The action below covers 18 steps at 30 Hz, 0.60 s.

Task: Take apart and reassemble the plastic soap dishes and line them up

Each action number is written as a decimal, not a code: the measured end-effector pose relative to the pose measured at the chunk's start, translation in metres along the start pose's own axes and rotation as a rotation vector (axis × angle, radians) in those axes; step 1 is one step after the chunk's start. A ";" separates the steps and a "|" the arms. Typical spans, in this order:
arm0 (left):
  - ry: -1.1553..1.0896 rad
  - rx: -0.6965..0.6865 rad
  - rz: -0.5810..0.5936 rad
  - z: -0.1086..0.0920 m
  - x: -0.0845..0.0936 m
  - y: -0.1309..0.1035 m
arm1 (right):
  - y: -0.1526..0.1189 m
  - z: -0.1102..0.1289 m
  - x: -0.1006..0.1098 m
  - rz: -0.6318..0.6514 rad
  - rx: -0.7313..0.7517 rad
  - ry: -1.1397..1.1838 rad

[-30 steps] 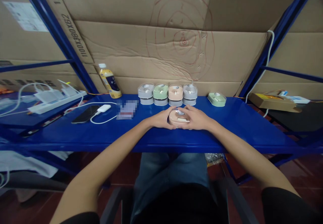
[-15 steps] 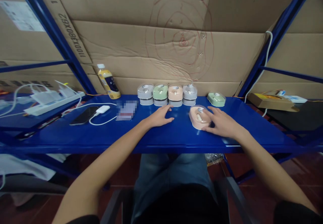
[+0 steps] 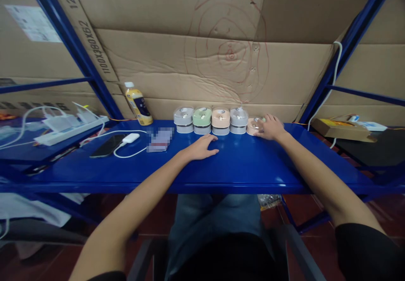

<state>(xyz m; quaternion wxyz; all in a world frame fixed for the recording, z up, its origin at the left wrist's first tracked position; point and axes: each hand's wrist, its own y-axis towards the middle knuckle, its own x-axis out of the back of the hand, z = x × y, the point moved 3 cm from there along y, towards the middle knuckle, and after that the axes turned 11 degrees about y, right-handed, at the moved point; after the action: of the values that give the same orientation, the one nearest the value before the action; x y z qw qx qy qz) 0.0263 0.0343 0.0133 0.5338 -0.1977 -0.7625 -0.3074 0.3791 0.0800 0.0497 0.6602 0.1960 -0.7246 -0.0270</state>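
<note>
Out at the far right end of the row, my right hand [image 3: 269, 127] has its fingers on a small pink lidded box [image 3: 252, 125], which stands beside the last grey one. A green box behind that hand is almost wholly hidden. My left hand [image 3: 202, 147] lies on the blue table [image 3: 234, 163], thumb and fingers apart, with nothing in it. Just beyond it is a row of clear-lidded boxes stacked in twos: a grey stack [image 3: 184, 120], a green-topped stack [image 3: 202, 120], a peach-topped stack [image 3: 220, 120] and another grey stack [image 3: 238, 120].
A yellow drink bottle [image 3: 139, 104] stands at the back left. Nearer lie a phone [image 3: 106, 146], a white charger block [image 3: 130, 138] with its cable, and a blurred-out flat item [image 3: 160, 139]. Blue posts and a cardboard wall [image 3: 152, 53] bound the table; an open carton [image 3: 343, 129] is at right.
My right hand has carried the pink box away from me, from the front middle of the table to the row's right end. My left hand has stayed put.
</note>
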 end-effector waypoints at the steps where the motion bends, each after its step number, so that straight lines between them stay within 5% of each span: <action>1: -0.003 0.000 0.000 0.000 0.000 0.000 | 0.004 0.001 -0.001 -0.009 -0.017 -0.004; 6: -0.036 -0.003 -0.018 0.000 0.000 0.000 | 0.009 0.017 0.006 -0.076 -0.006 0.068; 10: -0.009 -0.008 -0.011 0.002 -0.001 0.001 | 0.019 0.052 0.017 -0.118 0.106 0.193; 14: -0.010 -0.014 -0.003 0.002 0.000 0.001 | 0.033 0.081 0.020 -0.107 0.054 0.260; 18: -0.032 -0.011 -0.008 0.002 0.000 0.000 | 0.035 0.082 0.018 -0.110 0.014 0.319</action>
<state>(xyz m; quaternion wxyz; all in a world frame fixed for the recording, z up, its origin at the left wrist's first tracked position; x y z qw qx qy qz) 0.0247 0.0356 0.0128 0.5194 -0.2023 -0.7700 -0.3106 0.2906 0.0887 0.0664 0.7628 0.2419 -0.5991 -0.0265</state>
